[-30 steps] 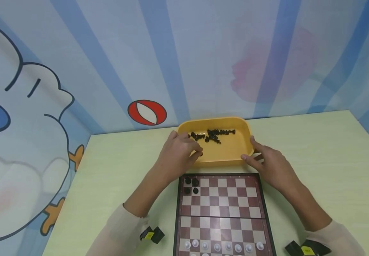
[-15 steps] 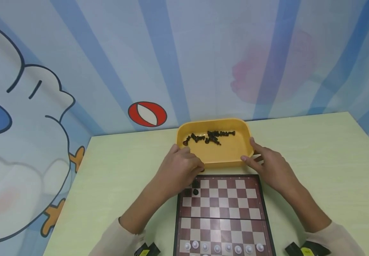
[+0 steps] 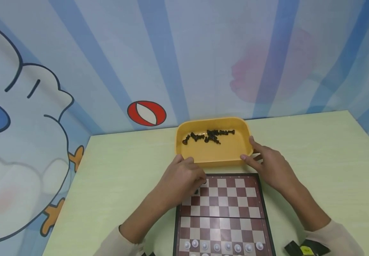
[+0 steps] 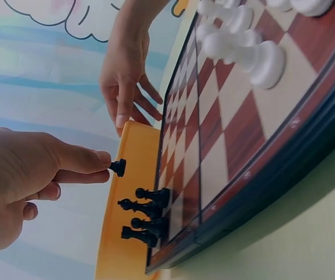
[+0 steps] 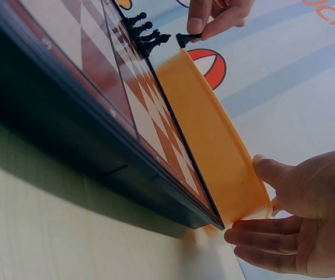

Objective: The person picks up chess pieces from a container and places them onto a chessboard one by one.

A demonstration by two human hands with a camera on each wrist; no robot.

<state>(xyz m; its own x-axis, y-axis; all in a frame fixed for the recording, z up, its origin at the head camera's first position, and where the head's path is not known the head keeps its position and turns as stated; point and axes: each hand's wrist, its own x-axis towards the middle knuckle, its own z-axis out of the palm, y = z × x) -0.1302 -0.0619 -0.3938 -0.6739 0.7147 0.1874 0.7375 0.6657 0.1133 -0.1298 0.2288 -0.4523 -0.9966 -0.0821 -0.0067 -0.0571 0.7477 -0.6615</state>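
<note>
My left hand pinches a small black chess piece between thumb and fingertips, its base outward and its top hidden by the fingers. It is over the far left part of the brown and white chessboard. Close by, several black chess pieces stand upright at the board's corner, mostly covered by the hand in the head view. My right hand holds the right near corner of the yellow tray, thumb at its rim and the other fingers loosely extended.
Several black pieces lie in the tray behind the board. White pieces stand in rows at the board's near end. Past the tray, the pale table meets a printed wall.
My left hand has come out of the tray with the black chess piece and moved toward me, over the board's far left part. The right hand stays at the tray's corner.
</note>
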